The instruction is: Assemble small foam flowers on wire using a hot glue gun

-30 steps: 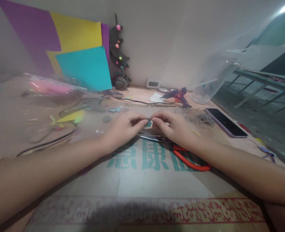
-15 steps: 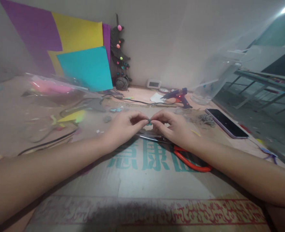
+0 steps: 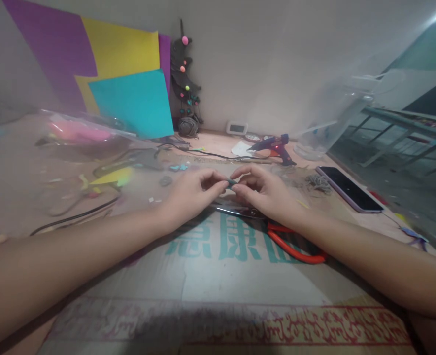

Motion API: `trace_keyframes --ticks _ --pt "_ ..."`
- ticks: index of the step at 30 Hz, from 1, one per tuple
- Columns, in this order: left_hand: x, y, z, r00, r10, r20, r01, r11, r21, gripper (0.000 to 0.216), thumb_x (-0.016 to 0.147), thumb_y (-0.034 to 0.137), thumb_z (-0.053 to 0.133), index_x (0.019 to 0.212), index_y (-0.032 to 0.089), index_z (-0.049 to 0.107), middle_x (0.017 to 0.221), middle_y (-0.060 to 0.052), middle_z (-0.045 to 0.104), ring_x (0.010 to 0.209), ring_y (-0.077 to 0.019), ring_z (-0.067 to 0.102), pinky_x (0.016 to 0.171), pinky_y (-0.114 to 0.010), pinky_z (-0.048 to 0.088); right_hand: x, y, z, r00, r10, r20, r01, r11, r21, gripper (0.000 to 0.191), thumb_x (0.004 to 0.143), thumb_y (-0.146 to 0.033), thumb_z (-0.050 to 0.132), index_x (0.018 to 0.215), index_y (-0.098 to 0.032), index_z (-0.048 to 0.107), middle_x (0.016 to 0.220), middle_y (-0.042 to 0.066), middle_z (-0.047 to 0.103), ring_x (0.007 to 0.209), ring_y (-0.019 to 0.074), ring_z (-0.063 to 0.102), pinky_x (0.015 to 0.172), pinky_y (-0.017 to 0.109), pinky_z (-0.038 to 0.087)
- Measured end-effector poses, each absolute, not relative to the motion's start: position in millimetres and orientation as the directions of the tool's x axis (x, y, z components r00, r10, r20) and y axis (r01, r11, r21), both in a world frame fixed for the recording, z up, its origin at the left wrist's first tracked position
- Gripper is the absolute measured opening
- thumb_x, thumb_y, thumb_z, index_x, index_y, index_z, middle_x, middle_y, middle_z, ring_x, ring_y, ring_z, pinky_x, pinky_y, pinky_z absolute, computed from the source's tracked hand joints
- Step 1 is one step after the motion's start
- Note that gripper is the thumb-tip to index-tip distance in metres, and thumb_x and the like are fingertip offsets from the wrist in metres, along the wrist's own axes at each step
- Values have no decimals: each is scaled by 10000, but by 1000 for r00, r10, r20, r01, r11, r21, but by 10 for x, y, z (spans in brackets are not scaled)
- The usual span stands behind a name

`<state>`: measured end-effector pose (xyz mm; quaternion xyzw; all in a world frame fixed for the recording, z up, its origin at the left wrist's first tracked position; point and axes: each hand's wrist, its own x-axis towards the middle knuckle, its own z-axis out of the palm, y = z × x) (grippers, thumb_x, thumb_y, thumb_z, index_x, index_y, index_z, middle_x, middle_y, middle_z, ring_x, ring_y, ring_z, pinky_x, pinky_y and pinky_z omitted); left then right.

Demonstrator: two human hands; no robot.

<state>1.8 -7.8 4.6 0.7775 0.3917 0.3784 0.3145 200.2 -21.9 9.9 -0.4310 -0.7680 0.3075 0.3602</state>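
A small dark teal piece (image 3: 231, 183) is pinched between my two hands at the middle of the view; its exact kind is too small to make out. My left hand (image 3: 197, 195) grips one end with thumb and forefinger. On the other side, my right hand (image 3: 262, 191) has its thumb and fingertips closed around the piece. Just beneath both hands lie scissors with a red handle (image 3: 295, 252) and dark shiny blades (image 3: 236, 211), partly covered by my right hand and forearm.
A glue gun (image 3: 275, 145) with a lit red light stands behind my right hand. A phone (image 3: 349, 189) and a grey yarn tangle (image 3: 317, 182) lie right. Coloured sheets (image 3: 132, 106) and a decorated dark tree (image 3: 184, 79) lean at the wall. A black cord (image 3: 73, 216) lies left.
The teal piece between my fingertips shows more of its length now, and my right forefinger has lifted slightly. The view has shifted a little; both arms stay in nearly the same place.
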Motion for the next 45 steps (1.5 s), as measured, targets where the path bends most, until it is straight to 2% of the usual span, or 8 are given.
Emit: trace_keyframes --ticks 7,14,21,24,30,37,45 --pt "8 -77 38 397 837 377 383 -525 760 191 893 320 575 901 176 700 861 -19 739 777 -166 660 739 -273 488 1983 -212 107 -414 889 195 257 319 -912 191 928 -301 524 1085 -194 503 583 -71 532 520 98 478 501 223 380" --pt "11 -86 34 401 832 383 369 -530 764 179 898 297 566 906 174 696 859 -14 743 762 -153 663 747 -263 497 1967 -171 104 -436 896 78 238 198 -951 269 875 -268 582 1115 -199 484 541 -93 530 494 92 474 477 203 354" --pt "5 -83 33 407 831 379 372 -530 762 194 899 319 575 900 168 696 852 -18 739 772 -158 665 717 -258 483 1945 -212 158 -364 928 75 294 191 -936 282 878 -400 604 1034 -174 539 605 -38 608 501 89 505 474 204 393" --pt "5 -77 36 402 835 377 375 -525 764 193 895 324 578 882 166 687 848 -23 736 773 -163 666 714 -265 483 1942 -221 155 -327 940 102 285 201 -937 290 854 -431 631 966 -178 545 569 -51 578 488 90 497 472 208 399" --pt "6 -71 23 408 840 356 376 -511 773 210 896 351 572 880 169 674 857 -30 731 793 -170 670 706 -267 492 1942 -197 124 -320 943 88 292 187 -938 253 844 -402 644 912 -183 535 568 -48 592 464 77 472 443 195 370" --pt "12 -67 17 406 842 357 355 -505 787 201 892 343 573 867 168 669 842 -31 727 790 -172 672 698 -268 498 1948 -218 155 -347 928 136 251 231 -940 239 866 -413 615 902 -187 545 576 -48 580 485 82 483 479 209 399" --pt "15 -73 22 401 844 355 361 -502 786 204 887 350 580 859 167 666 830 -24 720 768 -163 662 697 -266 493 1929 -217 148 -336 934 124 293 229 -928 202 880 -377 597 875 -185 533 564 -53 566 476 78 475 456 200 386"
